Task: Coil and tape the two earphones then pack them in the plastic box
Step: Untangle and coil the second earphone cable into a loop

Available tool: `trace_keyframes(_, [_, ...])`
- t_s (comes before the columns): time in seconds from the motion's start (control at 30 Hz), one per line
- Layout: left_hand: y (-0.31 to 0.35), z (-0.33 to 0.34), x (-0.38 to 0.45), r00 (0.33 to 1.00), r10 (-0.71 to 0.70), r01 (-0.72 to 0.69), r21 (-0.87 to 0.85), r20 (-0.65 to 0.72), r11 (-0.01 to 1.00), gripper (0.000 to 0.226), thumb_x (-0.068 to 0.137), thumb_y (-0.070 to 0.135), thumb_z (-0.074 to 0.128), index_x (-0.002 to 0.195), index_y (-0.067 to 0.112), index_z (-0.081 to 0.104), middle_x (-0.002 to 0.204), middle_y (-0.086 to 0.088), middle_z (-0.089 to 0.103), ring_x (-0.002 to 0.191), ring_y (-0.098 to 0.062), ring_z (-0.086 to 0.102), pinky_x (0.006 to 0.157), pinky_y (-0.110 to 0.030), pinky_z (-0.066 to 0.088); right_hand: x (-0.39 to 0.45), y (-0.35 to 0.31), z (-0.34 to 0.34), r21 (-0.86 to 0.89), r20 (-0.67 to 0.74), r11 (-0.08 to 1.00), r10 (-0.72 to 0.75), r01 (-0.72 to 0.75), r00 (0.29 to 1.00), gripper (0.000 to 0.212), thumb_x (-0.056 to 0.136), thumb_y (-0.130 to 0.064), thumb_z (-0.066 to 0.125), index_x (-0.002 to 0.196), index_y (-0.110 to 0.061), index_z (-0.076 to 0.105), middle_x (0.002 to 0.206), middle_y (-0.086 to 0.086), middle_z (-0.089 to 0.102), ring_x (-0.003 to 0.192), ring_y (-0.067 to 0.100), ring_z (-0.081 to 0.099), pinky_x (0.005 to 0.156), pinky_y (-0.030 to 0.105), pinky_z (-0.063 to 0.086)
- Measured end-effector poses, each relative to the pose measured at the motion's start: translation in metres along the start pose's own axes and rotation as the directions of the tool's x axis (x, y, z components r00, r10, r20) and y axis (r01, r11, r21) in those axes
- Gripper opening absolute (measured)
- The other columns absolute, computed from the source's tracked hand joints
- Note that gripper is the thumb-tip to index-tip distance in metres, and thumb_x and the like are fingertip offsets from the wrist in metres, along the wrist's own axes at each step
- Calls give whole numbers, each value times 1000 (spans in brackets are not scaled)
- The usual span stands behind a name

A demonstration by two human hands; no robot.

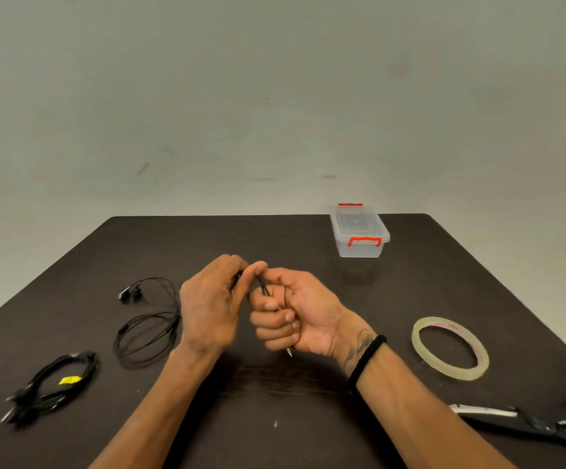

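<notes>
Dark table (308, 418), both hands' fingers pinching earphone cable (264, 286) mid-table, closed plastic box (360, 233) near far edge

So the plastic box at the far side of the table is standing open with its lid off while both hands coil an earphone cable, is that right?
Not quite: the head view shows the plastic box closed, its lid on and its red clips in place. The rest stands: it sits at the far side of the table while both hands hold an earphone cable.
</notes>
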State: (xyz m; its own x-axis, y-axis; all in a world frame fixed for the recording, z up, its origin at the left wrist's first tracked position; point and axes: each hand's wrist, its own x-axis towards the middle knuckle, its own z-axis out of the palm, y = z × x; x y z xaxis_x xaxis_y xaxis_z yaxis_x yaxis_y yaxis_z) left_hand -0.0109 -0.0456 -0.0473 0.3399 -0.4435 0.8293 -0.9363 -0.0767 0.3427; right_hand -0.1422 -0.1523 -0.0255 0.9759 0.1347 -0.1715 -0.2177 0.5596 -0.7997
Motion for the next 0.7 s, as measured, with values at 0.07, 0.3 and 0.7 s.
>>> trace_keyframes(0.07, [1,0,0,996,-93,93,-20,3,996,43,101,51,55,74,19,60,65,10,51,55,-9,48,51,-30,42,1,-1,2,61,41,997,-50,48,998,41,106,-41,30,74,-18,39,54,-5,22,45,8,13,43,22,13])
trace_keyframes(0.3, [-7,4,-14,964,-170,212,-205,203,955,76,89,82,17,91,18,59,69,5,62,61,-16,60,58,-39,52,8,-1,19,291,9,873,-412,392,911,29,112,-25,35,97,-12,56,72,0,44,65,13,36,71,30,43])
trace_keyframes(0.7, [21,9,-20,896,75,44,-256,438,966,27,102,44,44,87,23,52,61,7,50,55,-16,49,55,-37,41,-10,-17,-5,240,-369,688,-588,685,719,36,103,-35,39,74,-16,45,63,-3,22,55,12,14,52,28,21])
